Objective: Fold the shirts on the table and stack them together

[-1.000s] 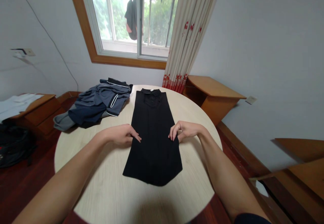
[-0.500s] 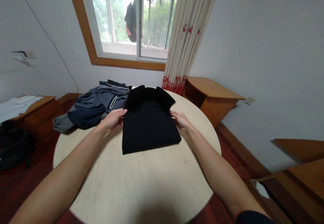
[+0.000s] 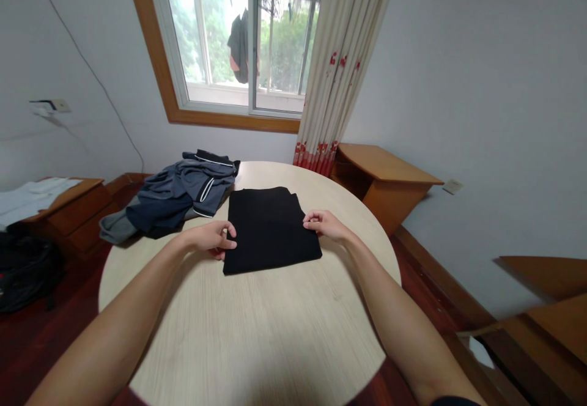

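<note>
See, at left, a bare left hand (image 3: 210,236), with thumb and fingertip curved over the left edge of a matte black fabric garment (image 3: 270,228); cannot tell whether pinching or only touching it. Find this garment folded into a flat, slightly skewed four-sided packet, lying on the far half of a round, pale, wood-grained table (image 3: 257,332), with a nearly straight near edge and a notch at the far right corner. At its right edge, see a bare right hand (image 3: 331,225), with bent fingertips against the cloth; again cannot tell whether grasping it.

Around, from the left, see a black bag (image 3: 25,271) on a dark red floor, a brown wooden cabinet (image 3: 87,210), and a rumpled heap of grey and navy clothing (image 3: 178,189) with white-edged black trim on the table. Farther right, see a wood-framed window (image 3: 208,33), a cream curtain (image 3: 342,82) with red flowers, an angular brown wooden unit (image 3: 389,170), and a wall socket (image 3: 453,186) on a pale wall (image 3: 495,118).
</note>
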`<state>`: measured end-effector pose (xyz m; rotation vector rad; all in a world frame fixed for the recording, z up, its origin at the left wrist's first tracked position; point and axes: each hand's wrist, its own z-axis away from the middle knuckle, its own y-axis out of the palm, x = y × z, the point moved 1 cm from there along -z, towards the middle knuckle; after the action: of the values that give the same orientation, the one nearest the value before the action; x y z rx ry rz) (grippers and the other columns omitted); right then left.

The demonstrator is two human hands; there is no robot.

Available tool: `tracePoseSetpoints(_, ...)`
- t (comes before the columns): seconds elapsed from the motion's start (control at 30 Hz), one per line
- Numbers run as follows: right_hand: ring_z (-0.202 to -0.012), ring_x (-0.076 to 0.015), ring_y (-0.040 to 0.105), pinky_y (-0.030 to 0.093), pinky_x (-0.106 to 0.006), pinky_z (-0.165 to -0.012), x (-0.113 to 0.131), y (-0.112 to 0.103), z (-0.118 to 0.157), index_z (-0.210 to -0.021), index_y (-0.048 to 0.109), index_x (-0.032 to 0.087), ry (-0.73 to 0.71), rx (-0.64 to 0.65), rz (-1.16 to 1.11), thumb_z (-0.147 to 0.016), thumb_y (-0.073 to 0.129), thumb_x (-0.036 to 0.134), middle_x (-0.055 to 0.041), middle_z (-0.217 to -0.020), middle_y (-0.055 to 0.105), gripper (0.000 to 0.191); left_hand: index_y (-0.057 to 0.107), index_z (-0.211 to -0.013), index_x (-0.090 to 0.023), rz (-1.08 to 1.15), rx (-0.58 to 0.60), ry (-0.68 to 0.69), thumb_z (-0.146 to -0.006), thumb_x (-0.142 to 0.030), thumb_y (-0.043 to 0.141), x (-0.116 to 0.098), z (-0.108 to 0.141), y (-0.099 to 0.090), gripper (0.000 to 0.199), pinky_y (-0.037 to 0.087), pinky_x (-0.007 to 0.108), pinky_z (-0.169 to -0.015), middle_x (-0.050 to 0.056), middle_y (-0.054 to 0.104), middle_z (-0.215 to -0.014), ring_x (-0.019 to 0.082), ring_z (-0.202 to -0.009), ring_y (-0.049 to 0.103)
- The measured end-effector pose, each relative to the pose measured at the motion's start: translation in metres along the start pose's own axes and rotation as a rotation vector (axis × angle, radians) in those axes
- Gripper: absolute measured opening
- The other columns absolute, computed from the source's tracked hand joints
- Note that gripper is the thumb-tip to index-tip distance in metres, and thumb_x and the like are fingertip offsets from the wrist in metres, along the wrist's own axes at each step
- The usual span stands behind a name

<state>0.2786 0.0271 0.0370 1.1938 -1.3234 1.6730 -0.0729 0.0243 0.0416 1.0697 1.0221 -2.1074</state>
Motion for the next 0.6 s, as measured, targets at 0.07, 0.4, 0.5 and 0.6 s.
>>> tracePoseSetpoints(0.07, -0.059, -0.0101, 0.052, 0.040, -0.022, -0.052, 0.002, -0.007, 0.004, -0.080, 0.065, 0.018, 0.001, 0.043, 0.018, -0.065, 0.081, 0.039, 0.0027, -0.069, 0.058, 0.031, 0.055, -0.085, -0.020, -0.068, 0.078, 0.006, -0.059, -0.041, 0.087, -0.001, 0.004, 0.000, 0.046, 0.049, 0.024, -0.050, -0.005, 0.061, -0.052, 0.016, -0.048, 0.063)
tracePoseSetpoints(0.4, -0.047, -0.0107, 0.060, 0.048, -0.021, -0.047, -0.008, -0.017, 0.012, -0.092, 0.069, 0.018, 0.163, 0.512, 0.156, -0.064, 0.087, 0.046, 0.0092, -0.055, 0.051, 0.043, 0.057, -0.081, -0.020, -0.172, 0.336, -0.027, -0.059, -0.048, 0.087, 0.000, 0.007, 0.004, 0.046, 0.047, 0.022, -0.051, 0.000, 0.068, -0.055, 0.017, -0.053, 0.066)
tracePoseSetpoints(0.5, -0.047, -0.0081, 0.058, 0.046, -0.018, -0.047, -0.010, -0.022, 0.012, -0.085, 0.070, 0.016, 0.108, 0.510, 0.183, -0.064, 0.087, 0.044, 0.0065, -0.056, 0.059, 0.039, 0.059, -0.080, -0.019, -0.263, 0.342, -0.018, -0.059, -0.044, 0.087, 0.001, 0.005, 0.003, 0.043, 0.044, 0.021, -0.049, -0.003, 0.064, -0.051, 0.014, -0.048, 0.061)
tracePoseSetpoints(0.6, -0.051, -0.0099, 0.063, 0.048, -0.019, -0.050, -0.009, -0.024, 0.015, -0.085, 0.071, 0.014, 0.160, 0.616, 0.173, -0.064, 0.087, 0.046, 0.0028, -0.060, 0.066, 0.041, 0.062, -0.083, -0.019, -0.301, 0.408, -0.018, -0.059, -0.041, 0.087, 0.003, 0.005, 0.004, 0.041, 0.044, 0.022, -0.051, -0.003, 0.064, -0.053, 0.013, -0.049, 0.059)
